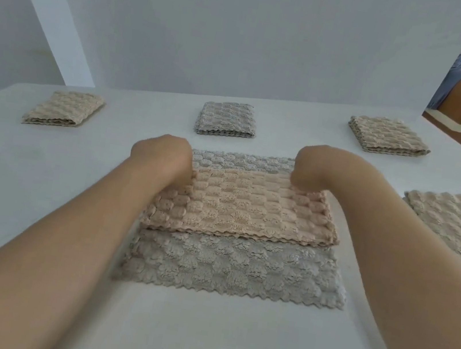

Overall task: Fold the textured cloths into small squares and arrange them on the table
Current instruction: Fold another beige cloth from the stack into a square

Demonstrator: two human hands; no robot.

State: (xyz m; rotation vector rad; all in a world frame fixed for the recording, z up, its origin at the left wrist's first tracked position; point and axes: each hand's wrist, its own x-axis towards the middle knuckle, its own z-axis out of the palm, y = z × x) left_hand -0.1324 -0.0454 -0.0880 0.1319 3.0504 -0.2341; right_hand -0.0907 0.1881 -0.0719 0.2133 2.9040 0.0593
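The peach cloth (242,206) lies on the open grey cloth (232,268), near the middle of the white desk (37,204) and directly in front of the person. It looks doubled into a wide strip, with two scalloped edges stacked along its near side. The grey cloth probably serves as the next piece in the pile, so working on top of it saves a move.

The left hand (162,157) and right hand (314,169) sit on the strip's two far corners, wrists bent and knuckles up. That hold would keep both layers aligned for the next fold. The fingers are tucked under the backs of the hands, so it cannot be told whether each grip pinches the fabric or only presses on it.

The peach cloth is thick and plush, with a raised bubble-like weave.

Along the far side, well apart from each other, are the left beige square (63,108), the grey square (226,119) and the right beige square (388,136). These appear finished and set in a row. A flat beige cloth (456,228) waits unfolded at the right edge.
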